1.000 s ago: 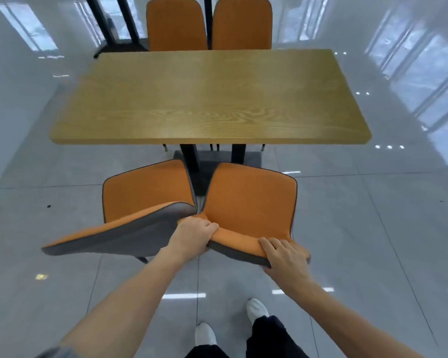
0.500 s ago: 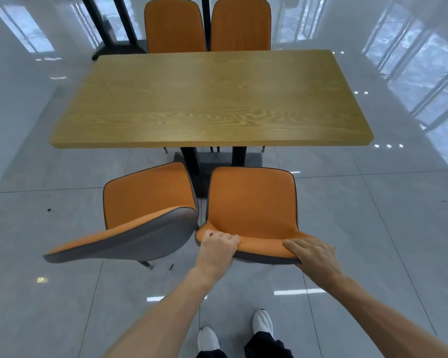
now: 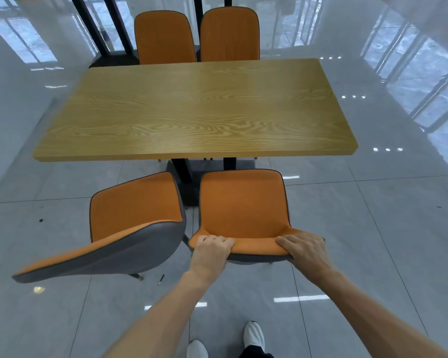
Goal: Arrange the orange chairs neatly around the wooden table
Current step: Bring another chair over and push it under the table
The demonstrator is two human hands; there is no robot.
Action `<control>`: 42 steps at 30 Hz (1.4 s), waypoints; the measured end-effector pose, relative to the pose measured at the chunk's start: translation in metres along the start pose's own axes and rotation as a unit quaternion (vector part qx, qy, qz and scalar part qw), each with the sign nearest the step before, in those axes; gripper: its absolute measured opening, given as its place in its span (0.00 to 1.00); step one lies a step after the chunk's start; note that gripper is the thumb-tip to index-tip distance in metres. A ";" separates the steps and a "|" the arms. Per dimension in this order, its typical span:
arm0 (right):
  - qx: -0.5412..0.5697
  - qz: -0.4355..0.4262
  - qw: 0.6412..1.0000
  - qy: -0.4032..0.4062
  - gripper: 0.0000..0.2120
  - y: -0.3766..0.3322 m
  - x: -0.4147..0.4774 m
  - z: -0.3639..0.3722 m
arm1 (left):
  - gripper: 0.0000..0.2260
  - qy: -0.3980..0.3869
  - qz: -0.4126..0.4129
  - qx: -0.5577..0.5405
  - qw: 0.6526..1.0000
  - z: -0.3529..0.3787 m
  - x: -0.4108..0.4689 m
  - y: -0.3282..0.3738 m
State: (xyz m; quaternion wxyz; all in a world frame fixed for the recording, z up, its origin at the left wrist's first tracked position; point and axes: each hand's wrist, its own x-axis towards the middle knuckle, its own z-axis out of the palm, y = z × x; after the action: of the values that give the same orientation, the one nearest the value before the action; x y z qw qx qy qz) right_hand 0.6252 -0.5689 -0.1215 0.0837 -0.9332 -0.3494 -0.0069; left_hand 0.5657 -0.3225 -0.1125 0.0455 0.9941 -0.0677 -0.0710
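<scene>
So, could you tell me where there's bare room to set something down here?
The whole wooden table top is bare. It's crowded in front: both hands grip the right chair, with only a narrow gap to the skewed left chair.

You see the wooden table (image 3: 192, 109), a bare rectangular top. Two orange chairs (image 3: 164, 37) stand side by side at its far side. At the near side, the right chair (image 3: 241, 208) faces the table squarely; the left chair (image 3: 135, 205) stands turned askew.

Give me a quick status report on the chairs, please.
Both hands, left hand and right hand, gripping near right chair backrest. Near left chair angled askew. Table edge ahead, path clear.
</scene>
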 end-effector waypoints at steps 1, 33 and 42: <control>0.000 0.001 1.000 -0.004 0.20 -0.001 0.000 -0.002 | 0.18 -0.006 -0.006 0.008 1.000 -0.001 0.000 0.000; 0.005 -0.185 0.979 -0.090 0.18 -0.235 0.146 -0.056 | 0.23 0.057 -0.206 -0.006 0.977 -0.087 -0.117 -0.129; -0.027 -0.148 0.966 -0.210 0.36 -0.312 0.203 0.006 | 0.34 -0.077 -0.208 -0.014 0.975 -0.052 -0.158 -0.258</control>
State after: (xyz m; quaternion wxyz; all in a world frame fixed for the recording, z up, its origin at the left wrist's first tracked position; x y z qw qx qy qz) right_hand 0.5746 -0.2045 -0.0662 -0.0187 -0.8532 -0.4934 0.1679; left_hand 0.4519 -0.0412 -0.0653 0.0384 0.9774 0.1378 -0.1559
